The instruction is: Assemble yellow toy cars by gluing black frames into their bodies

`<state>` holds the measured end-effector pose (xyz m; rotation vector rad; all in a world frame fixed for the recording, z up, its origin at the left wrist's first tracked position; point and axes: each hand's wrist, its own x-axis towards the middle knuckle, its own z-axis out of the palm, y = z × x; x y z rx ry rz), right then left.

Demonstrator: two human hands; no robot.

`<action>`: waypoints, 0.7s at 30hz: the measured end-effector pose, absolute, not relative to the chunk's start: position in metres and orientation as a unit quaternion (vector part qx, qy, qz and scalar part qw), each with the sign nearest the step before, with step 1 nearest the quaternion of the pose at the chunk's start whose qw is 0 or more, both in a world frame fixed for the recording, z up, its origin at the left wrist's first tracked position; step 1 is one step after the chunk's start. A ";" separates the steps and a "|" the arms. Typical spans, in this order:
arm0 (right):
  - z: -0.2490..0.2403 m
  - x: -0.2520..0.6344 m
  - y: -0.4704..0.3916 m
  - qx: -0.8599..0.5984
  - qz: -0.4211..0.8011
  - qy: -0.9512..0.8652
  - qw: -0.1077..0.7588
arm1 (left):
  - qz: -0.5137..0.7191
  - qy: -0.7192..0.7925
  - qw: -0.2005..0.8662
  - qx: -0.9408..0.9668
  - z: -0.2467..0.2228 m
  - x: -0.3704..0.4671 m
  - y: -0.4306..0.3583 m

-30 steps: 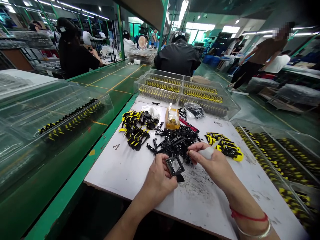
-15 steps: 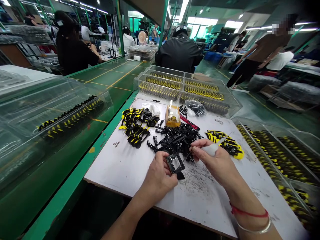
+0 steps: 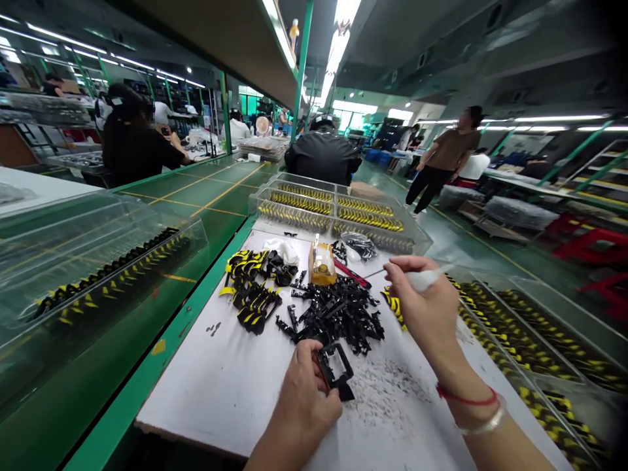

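Near the front of the white board, my left hand (image 3: 307, 392) is closed on a black frame-like part (image 3: 336, 366) with a rectangular opening. My right hand (image 3: 424, 301) is raised over the board's right side, fingers closed round a white squeeze bottle (image 3: 422, 280); a thin dark tip points left from the fingers. Between and beyond the hands lies a heap of small black parts (image 3: 338, 307). Black and yellow curved parts (image 3: 255, 294) are piled at the left, and more yellow-striped parts (image 3: 392, 306) are partly hidden behind my right hand.
An amber glue container (image 3: 322, 267) and a bagged bundle of black parts (image 3: 359, 246) stand behind the heap. Clear trays of parts lie beyond (image 3: 366, 216), at right (image 3: 515, 327) and at left (image 3: 118, 261). A person (image 3: 444, 157) stands in the aisle; others sit at benches.
The view has tilted up. My right hand has lifted away from the black frame, taking the bottle and thin tip with it. My left hand still holds the frame. The standing person has changed position.
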<state>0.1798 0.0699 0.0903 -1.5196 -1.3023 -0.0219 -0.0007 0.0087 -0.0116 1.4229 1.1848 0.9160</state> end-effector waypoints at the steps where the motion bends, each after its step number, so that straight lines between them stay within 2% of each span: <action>1: 0.093 0.176 0.079 -0.625 -0.047 -0.568 0.533 | 0.378 0.496 0.514 0.589 -0.012 0.000 0.009; 4: 0.087 0.165 0.109 -0.571 -0.104 -0.642 0.500 | 0.372 0.499 0.522 0.583 -0.013 0.001 0.009; 9: 0.058 0.152 0.147 -0.537 -0.074 -0.722 0.431 | 0.370 0.494 0.513 0.597 -0.014 0.002 0.010; 15: 0.064 0.143 0.107 -0.569 -0.044 -0.704 0.422 | 0.375 0.513 0.480 0.605 -0.026 0.007 0.012; 16: 0.068 0.141 0.091 -0.575 0.015 -0.707 0.412 | 0.383 0.510 0.472 0.609 -0.029 0.008 0.012; 18: 0.073 0.137 0.057 -0.585 0.159 -0.721 0.334 | 0.412 0.492 0.450 0.621 -0.037 0.011 0.010; 21: 0.073 0.133 0.014 -0.587 0.269 -0.709 0.284 | 0.479 0.449 0.382 0.651 -0.047 0.013 0.006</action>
